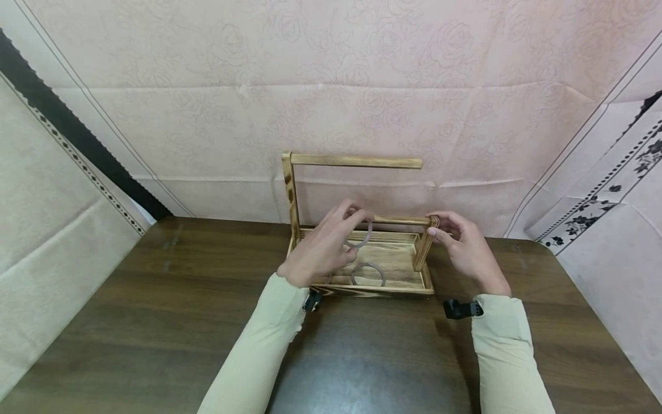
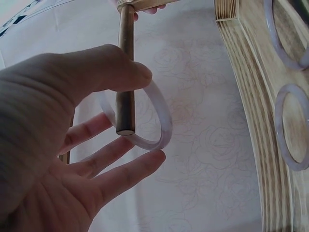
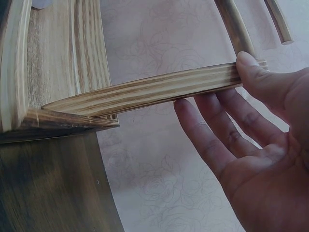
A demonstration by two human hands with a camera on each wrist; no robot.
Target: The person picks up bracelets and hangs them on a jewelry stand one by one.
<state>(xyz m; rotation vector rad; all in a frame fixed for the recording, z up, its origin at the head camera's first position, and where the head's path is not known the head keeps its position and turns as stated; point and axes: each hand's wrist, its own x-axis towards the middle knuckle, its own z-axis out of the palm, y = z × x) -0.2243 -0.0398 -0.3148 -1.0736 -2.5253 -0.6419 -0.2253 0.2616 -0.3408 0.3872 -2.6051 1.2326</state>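
Note:
My left hand pinches a pale lavender bangle between thumb and fingertips. The bangle goes around the free end of the lower wooden rod, which passes through the ring. With thumb and fingers my right hand grips the top of the short striped post, where that rod joins it. Both belong to a wooden rack with a tray base. In the left wrist view two more bangles lie in the tray, a nearer bangle and another bangle above it.
On the rack's left a tall post carries an upper rod whose free end points right. The rack stands on a dark wooden table, near its far edge. Behind hangs a pink floral cloth.

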